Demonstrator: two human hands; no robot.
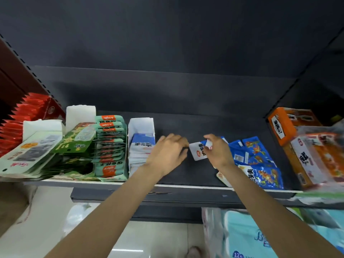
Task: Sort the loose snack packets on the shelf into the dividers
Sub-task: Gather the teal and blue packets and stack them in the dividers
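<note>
Spanning the view from 9 to 3 o'clock, the dark shelf (195,127) carries everything, its front edge running across just below centre. At 3 o'clock stand orange snack boxes (301,157), some wrapped in clear film. At 9 o'clock lean flat green and white packs (37,151), with a row of red packets (22,118) behind them at 10 o'clock. Just left of centre, a divider (126,146) holds upright teal and orange packets (109,146); beside it toward 3 o'clock, a white card divider (142,125) holds a stack of blue and white packets (141,148). At 4 o'clock lie loose blue packets (255,157), overlapping one another on the shelf.

At centre, the left hand (167,153) reaches in from 7 o'clock, its grip curled, fingertips at the left edge of a small white packet (198,151); whether it actually pinches that edge cannot be told. The right hand (217,151), coming from 5 o'clock, has its grip closed on the same white packet from the right side, just above the bare shelf between the white card divider and the loose blue packets.
</note>
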